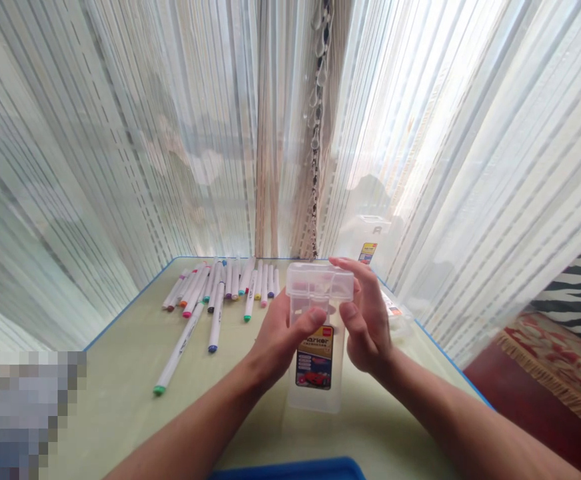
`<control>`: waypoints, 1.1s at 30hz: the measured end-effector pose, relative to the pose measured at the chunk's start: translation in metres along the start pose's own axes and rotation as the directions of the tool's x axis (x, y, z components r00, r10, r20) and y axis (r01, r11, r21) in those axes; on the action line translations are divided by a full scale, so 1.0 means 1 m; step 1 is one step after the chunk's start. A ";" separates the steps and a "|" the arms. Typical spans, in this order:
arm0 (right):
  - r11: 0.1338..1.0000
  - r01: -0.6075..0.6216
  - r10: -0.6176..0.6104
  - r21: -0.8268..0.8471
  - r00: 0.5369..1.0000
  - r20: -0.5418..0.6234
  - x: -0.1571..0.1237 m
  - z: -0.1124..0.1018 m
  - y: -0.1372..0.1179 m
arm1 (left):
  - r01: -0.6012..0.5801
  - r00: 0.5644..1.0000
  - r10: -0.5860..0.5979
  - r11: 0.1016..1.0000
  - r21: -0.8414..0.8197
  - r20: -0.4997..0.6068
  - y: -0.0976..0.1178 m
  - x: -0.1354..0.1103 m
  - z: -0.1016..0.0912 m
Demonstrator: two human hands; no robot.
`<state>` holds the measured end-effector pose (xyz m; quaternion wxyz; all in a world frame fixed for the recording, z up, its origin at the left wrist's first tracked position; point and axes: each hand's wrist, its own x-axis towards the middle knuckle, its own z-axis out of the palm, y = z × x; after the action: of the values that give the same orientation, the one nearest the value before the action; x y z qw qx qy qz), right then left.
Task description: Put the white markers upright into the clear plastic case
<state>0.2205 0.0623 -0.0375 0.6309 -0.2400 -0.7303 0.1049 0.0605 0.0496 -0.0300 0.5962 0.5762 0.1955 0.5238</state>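
- The left hand's (280, 337) fingers (313, 320) are closed on the marker box (315, 360). The thumb presses the front face just above the printed label, and the rest wrap round the far side, hidden from where I stand.
- The right hand's (365, 320) fingers (353, 272) curl over the right end of the lid (319, 280), with the thumb tucked against the box just below it. It looks like a grip on the lid itself, while the other hand braces the body.
- The box is clear plastic, upright, and sits between the two hands above the middle of the tabletop (130, 373). I cannot tell whether its base touches the surface.
- A row of markers (220, 287) lies well to the left of the hands, side by side with caps pointing about the same way. One green-capped marker (178, 353) lies apart, nearer the person.
- A second clear box (370, 240) stands against the sheer curtain (120, 133) behind the right hand.
- A blue edge (295, 470) shows at the near side, and a patterned rug (555, 360) lies on the floor to the right.
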 end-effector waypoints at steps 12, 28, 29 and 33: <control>0.999 -0.039 0.038 0.027 0.998 0.041 -0.002 -0.002 -0.002 | -0.091 0.996 0.093 0.992 0.082 -0.011 0.006 0.003 0.004; 0.993 -0.098 0.095 0.060 0.994 0.049 0.005 -0.005 -0.007 | -0.136 0.991 0.132 0.952 0.276 0.032 -0.001 0.001 -0.005; 0.994 -0.090 0.088 0.057 0.995 0.047 0.005 -0.005 -0.008 | -0.129 0.992 0.124 0.954 0.270 0.035 0.000 0.001 -0.005; 0.997 -0.056 0.053 0.051 0.997 0.046 0.004 -0.004 -0.009 | -0.127 0.992 0.121 0.976 0.178 0.047 0.001 -0.001 -0.006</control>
<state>0.2223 0.0561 -0.0288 0.6173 -0.2408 -0.7345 0.1465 0.0549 0.0516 -0.0306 0.5110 0.6484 0.1951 0.5295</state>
